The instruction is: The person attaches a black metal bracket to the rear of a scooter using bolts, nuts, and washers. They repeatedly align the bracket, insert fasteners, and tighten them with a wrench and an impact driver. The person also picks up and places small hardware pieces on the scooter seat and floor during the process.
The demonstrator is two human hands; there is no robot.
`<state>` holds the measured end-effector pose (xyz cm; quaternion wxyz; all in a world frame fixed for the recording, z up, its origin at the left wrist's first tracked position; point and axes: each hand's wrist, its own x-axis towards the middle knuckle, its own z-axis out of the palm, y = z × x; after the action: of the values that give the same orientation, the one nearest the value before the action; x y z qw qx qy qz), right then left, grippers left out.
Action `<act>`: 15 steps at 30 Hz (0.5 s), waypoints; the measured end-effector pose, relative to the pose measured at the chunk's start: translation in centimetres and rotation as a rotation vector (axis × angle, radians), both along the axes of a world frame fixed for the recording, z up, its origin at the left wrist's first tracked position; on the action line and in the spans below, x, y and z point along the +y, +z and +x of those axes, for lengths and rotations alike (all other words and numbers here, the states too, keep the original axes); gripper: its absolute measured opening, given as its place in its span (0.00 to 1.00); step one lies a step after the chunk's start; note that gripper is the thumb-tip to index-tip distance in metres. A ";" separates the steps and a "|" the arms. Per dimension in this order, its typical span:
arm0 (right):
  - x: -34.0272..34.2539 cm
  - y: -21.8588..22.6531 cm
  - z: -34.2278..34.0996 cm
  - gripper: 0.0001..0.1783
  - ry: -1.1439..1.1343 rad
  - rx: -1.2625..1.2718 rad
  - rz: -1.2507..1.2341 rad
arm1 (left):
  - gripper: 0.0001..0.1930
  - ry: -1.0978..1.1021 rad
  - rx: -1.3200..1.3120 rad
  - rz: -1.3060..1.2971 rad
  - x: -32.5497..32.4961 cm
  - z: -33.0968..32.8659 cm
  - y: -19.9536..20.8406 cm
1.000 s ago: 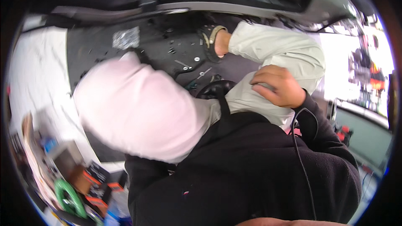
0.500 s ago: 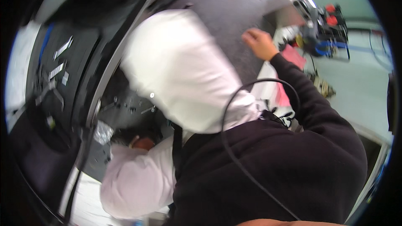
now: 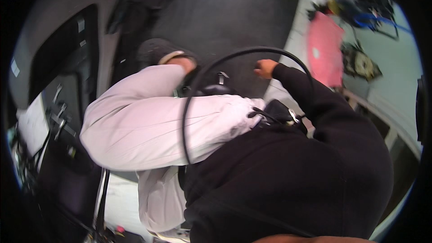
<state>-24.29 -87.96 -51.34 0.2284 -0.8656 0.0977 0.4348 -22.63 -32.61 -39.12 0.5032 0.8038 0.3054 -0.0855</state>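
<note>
My right hand is over the dark flat surface, close to its right edge. Its fingers point down and left; they are small and partly hidden, so whether they grip anything does not show. Nothing can be seen held in it. My left hand is out of the picture. Across the middle my bent leg in light trousers covers part of the surface, with a dark shoe planted beyond it. A black cable loops in front of my body. Near my knee stands a small shiny metal piece.
A pink cloth lies on a pale ledge at the right, beside a greyish-green lumpy object. Blue hose and dark equipment are at the upper right. On the left, metal pieces and a white sheet lie by a dark panel.
My leg has swung down and left, and its shoe now shows on the dark surface. My right hand appears lower, its fingers less stretched. The whole view has shifted.
</note>
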 end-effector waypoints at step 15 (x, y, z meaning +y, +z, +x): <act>25.6 40.6 24.9 0.17 0.115 -0.988 1.260 | 0.15 0.728 -0.750 0.819 13.0 -19.9 39.9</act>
<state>0.62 -62.36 -10.75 0.6682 -0.6699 -0.3234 -0.0141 -42.49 -19.60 0.75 0.2258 0.7509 0.3695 0.4987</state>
